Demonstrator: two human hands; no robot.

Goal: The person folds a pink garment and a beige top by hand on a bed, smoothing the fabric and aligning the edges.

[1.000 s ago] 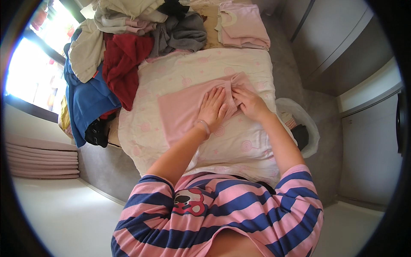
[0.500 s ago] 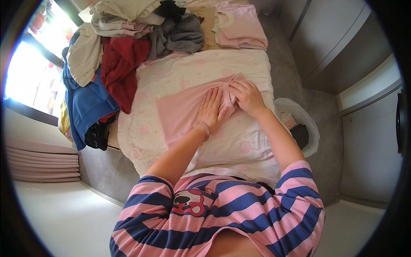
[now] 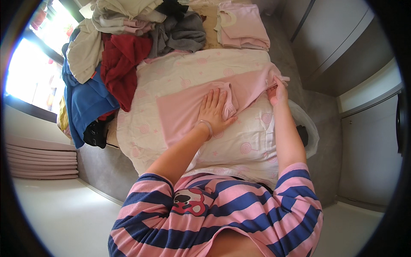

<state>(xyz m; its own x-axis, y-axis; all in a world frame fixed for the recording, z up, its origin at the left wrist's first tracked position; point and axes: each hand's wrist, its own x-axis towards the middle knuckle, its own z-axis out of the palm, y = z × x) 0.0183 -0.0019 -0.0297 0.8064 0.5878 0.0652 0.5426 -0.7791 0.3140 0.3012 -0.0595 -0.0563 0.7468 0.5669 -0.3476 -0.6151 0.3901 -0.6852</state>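
A pair of soft pink trousers [image 3: 180, 107] lies across a white quilted sheet with pink swirl prints [image 3: 165, 77]. My left hand [image 3: 212, 109] rests flat on the cloth, fingers stretched out, beside a gathered elastic band [image 3: 230, 105]. From there a narrow length of the cloth runs out to the right, towards the bed edge. At its end, my right hand [image 3: 278, 91] grips the gathered hem between thumb and fingers and draws the cloth out straight.
Unfolded clothes are heaped at the back left, among them a red garment [image 3: 122, 64], a blue one [image 3: 87, 103] and a grey one [image 3: 184, 34]. A stack of folded pink clothes [image 3: 244, 28] sits at the far right. Beside the bed stands a clear plastic bag [image 3: 311, 132].
My right hand has moved right from beside the left hand, pulling the bunched end of the trousers out to the bed edge. My left hand has stayed almost in place.
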